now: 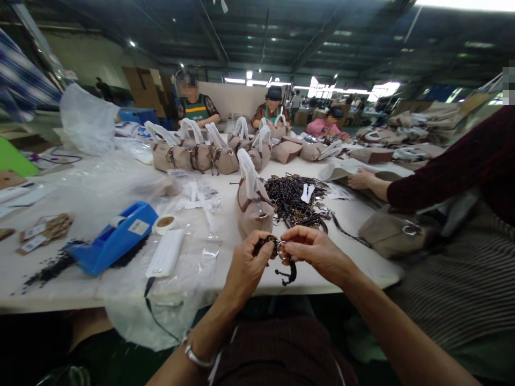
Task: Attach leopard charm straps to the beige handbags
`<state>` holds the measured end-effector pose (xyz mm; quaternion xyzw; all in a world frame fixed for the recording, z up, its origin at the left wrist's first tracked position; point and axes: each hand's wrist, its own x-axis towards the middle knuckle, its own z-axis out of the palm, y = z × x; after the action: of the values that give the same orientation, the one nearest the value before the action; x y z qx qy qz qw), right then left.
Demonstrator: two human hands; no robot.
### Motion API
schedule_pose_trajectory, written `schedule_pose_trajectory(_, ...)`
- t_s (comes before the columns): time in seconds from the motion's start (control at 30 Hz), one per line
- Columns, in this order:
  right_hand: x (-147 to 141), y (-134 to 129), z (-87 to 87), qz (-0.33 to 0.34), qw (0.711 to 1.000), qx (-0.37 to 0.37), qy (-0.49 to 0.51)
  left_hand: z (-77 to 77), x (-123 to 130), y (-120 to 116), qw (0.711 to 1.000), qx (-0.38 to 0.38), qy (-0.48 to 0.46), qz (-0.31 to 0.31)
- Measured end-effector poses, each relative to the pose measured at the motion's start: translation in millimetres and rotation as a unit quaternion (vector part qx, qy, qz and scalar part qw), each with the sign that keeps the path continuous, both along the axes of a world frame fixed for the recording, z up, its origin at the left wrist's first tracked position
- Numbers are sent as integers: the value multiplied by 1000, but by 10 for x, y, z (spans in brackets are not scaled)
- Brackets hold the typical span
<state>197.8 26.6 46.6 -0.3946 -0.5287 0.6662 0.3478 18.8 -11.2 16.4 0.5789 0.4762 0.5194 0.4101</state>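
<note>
Near the table's front edge, my left hand (250, 262) pinches a dark braided bag charm (292, 272) with a metal ring. My right hand (311, 251) closes its fingertips on the same charm at the silver ring (281, 248), and the knotted black tassel ends hang below. Just beyond my hands stands a beige handbag (254, 212), its handle wrapped in white. Behind it, to the right, lies a pile of dark braided charms (295, 198) with a few white strips on top.
A blue tape dispenser (116, 238), tape roll (164, 224) and white power bank (166, 253) with a cable lie at left. Several beige handbags (173, 156) line the back. A co-worker's sleeved arm (434, 179) reaches in from the right, beside another handbag (392, 238).
</note>
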Motion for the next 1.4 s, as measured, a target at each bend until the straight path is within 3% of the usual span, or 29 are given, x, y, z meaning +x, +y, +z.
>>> schedule_pose_trajectory(0.17,-23,-2,0,-10,1000,4,-29,45,3,-16,1000,3,-1,17)
schedule_pose_trajectory(0.37,-56,26,-1,-35,999,12,31,66,-34,-47,995,53,50,62)
schedule_pose_trajectory(0.7,-132,21,-35,-56,994,-20,88,7,-102,-129,993,69,91,32)
schedule_pose_trajectory(1.1,-130,44,-14,-7,997,-19,78,152,-93,125,993,-27,-107,-36)
schedule_pose_trajectory(1.2,-154,43,-29,-17,995,-5,95,148,-70,112,983,-41,-176,-16)
schedule_pose_trajectory(1.4,-236,-40,-36,-43,996,70,35,48,8,139,945,-94,-312,-15)
